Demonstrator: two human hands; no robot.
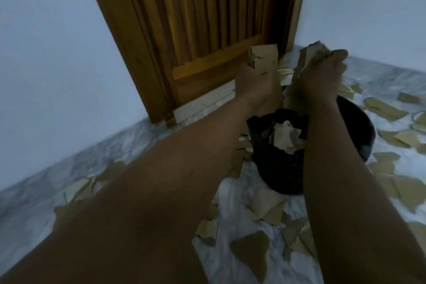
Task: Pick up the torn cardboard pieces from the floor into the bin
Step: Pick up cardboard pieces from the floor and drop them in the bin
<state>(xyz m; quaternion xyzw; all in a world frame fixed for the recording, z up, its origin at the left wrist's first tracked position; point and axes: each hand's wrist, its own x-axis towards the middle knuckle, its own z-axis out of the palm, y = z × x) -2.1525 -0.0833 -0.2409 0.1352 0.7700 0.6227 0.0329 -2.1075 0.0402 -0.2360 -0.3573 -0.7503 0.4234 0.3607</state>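
A black bin point(281, 168) lined with a black bag stands on the marble floor, with tan cardboard scraps point(287, 137) inside it. Above and beyond its far rim, my left hand point(253, 83) grips a torn cardboard piece point(265, 57) that sticks up from the fist. My right hand point(320, 76) grips a bunch of torn cardboard pieces point(310, 55). Both forearms stretch out over the bin and hide part of its opening. Several more torn pieces point(251, 249) lie scattered on the floor around the bin.
A wooden door point(196, 30) stands just behind the bin, flanked by pale walls. Cardboard scraps litter the floor at the right point(385, 108) and at the left point(92, 187), along the grey marble skirting point(103, 152).
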